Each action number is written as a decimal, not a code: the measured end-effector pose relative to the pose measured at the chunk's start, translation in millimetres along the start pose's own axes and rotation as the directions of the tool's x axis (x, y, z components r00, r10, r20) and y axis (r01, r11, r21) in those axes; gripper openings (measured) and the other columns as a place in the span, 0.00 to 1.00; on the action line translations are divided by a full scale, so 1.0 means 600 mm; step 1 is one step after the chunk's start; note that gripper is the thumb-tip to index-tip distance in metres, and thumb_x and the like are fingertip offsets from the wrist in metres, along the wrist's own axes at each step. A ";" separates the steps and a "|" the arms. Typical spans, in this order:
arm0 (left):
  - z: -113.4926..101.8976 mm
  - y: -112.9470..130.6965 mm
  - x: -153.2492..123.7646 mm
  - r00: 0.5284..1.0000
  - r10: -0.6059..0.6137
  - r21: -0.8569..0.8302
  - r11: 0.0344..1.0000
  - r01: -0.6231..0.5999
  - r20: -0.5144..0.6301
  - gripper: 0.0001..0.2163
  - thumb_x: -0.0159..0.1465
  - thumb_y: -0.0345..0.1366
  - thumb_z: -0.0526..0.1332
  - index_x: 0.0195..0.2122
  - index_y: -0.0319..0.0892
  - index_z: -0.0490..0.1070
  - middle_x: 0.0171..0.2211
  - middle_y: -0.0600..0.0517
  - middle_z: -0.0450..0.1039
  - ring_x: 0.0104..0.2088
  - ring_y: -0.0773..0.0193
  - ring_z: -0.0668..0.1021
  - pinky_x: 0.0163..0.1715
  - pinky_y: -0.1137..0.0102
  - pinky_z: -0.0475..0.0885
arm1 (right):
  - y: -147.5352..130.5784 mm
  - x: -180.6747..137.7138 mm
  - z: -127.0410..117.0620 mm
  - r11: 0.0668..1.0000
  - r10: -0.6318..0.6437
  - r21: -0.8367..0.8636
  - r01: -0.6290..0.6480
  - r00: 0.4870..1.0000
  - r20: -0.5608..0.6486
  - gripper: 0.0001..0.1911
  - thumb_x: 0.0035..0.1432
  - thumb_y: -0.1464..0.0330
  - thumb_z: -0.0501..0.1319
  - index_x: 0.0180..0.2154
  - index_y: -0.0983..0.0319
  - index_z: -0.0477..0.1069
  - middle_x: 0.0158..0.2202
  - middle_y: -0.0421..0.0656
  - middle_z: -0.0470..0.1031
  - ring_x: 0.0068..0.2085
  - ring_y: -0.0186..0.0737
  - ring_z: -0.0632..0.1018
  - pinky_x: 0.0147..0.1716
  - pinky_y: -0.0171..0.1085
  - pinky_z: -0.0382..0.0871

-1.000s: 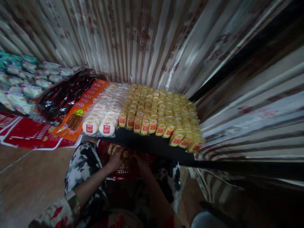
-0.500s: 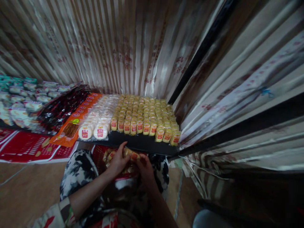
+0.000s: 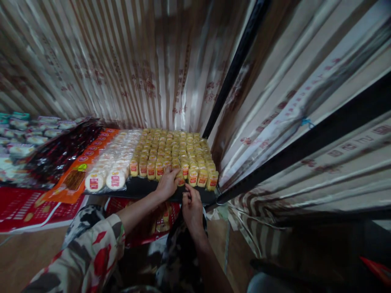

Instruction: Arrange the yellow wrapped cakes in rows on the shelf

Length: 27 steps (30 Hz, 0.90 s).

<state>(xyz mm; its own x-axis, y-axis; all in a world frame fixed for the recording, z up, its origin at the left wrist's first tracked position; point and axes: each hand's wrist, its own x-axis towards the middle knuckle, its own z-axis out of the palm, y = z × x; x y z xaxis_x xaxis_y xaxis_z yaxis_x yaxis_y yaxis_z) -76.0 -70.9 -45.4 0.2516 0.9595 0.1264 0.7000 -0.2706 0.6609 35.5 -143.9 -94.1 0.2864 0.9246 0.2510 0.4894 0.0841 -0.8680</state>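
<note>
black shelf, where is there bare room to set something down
A strip along the front edge of the black shelf, between the white round packs and the left hand; a smaller patch right of the right hand. Behind both, the yellow packs stand crowded in rows.

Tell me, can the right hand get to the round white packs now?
Probably not straight across: the left hand lies between the right hand and the round white packs.

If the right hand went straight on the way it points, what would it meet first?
The right hand would probably meet the front row of yellow packets, which lies just ahead, though depth is hard to judge here.
</note>
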 end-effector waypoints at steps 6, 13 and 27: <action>0.007 0.013 0.018 0.994 0.105 0.067 0.992 -0.107 0.041 0.17 0.61 0.30 0.55 0.52 0.44 0.65 0.47 0.49 0.67 0.46 0.62 0.72 0.48 0.70 0.66 | 0.016 0.004 0.004 1.000 -0.015 0.002 0.015 1.000 0.016 0.20 0.58 0.67 0.48 0.50 0.64 0.66 0.43 0.50 0.69 0.39 0.39 0.73 0.41 0.42 0.71; 0.027 0.005 0.021 0.991 0.097 0.009 0.995 -0.097 -0.087 0.16 0.60 0.30 0.56 0.50 0.42 0.61 0.46 0.47 0.63 0.44 0.62 0.71 0.45 0.67 0.68 | 0.018 0.016 0.004 0.995 -0.053 -0.094 0.045 0.995 -0.087 0.21 0.59 0.68 0.46 0.52 0.64 0.65 0.44 0.52 0.66 0.39 0.40 0.73 0.40 0.42 0.70; 0.052 -0.005 0.024 0.993 0.101 0.063 0.993 -0.098 -0.053 0.11 0.63 0.30 0.52 0.47 0.42 0.61 0.42 0.49 0.67 0.42 0.63 0.71 0.43 0.68 0.68 | 0.048 0.039 0.004 0.969 -0.157 -0.205 0.136 0.983 -0.093 0.24 0.58 0.73 0.44 0.56 0.61 0.61 0.49 0.49 0.65 0.50 0.41 0.69 0.51 0.44 0.64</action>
<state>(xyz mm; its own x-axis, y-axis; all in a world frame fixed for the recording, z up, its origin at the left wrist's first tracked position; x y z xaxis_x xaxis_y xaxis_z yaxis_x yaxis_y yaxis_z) -53.5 -58.6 -68.4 0.2852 0.9301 0.2314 0.7126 -0.3672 0.5978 54.5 -119.1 -114.4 0.2812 0.8613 0.4231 0.6820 0.1308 -0.7196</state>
